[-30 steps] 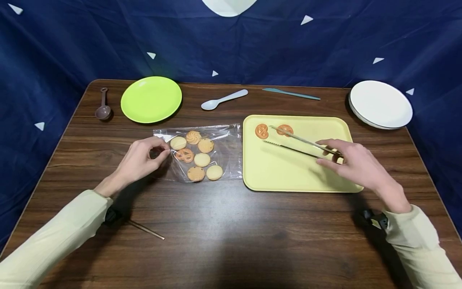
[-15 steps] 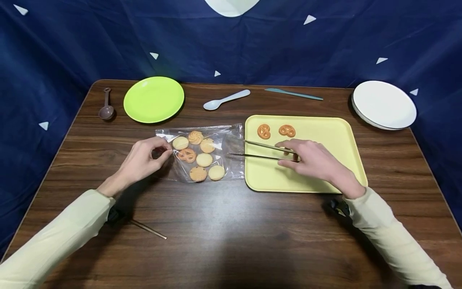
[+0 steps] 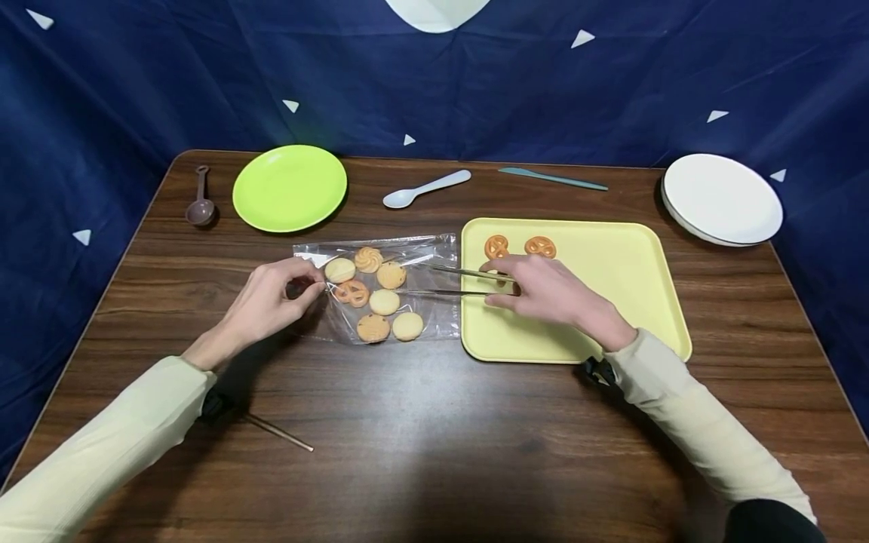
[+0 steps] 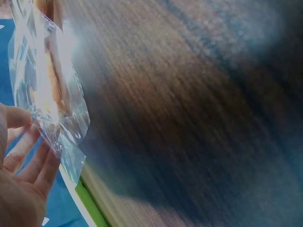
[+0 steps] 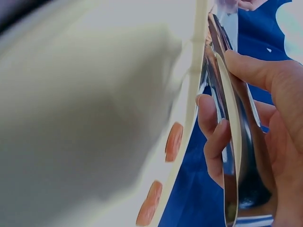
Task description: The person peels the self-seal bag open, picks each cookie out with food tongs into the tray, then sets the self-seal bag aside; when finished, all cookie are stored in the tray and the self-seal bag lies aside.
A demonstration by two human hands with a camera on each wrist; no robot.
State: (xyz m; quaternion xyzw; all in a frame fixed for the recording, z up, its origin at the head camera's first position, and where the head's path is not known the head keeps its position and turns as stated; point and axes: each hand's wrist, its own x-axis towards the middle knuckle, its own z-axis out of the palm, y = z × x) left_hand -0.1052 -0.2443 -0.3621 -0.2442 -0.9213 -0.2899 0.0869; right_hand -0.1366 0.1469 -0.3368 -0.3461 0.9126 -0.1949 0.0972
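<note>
Head view shows the left hand [image 3: 274, 294] pinching the left edge of a clear bag [image 3: 441, 323] with its thumb and finger. The right hand [image 3: 546, 290] holds long metal tongs [image 3: 475, 273] between thumb and fingers, and the two tong arms are spread apart. Their tips reach left over the bag, near the cookies; I cannot tell if they are in the bag or on top of it. If the left hand lets go, the bag could slide when the tongs push it. The tips might catch the thin plastic and crumple it. A hard squeeze might crack a cookie, and a loose one might let it drop. The bag lies left of the middle with seven cookies in it: three plain round ones [image 3: 384, 302], two with dark bits [image 3: 373, 328], one swirl [image 3: 369, 260] and one pretzel shape [image 3: 352, 292]. Just right of it is a yellow tray [image 3: 631, 264], with two pretzel cookies [image 3: 540, 246] at its far left part, apart from each other.
</note>
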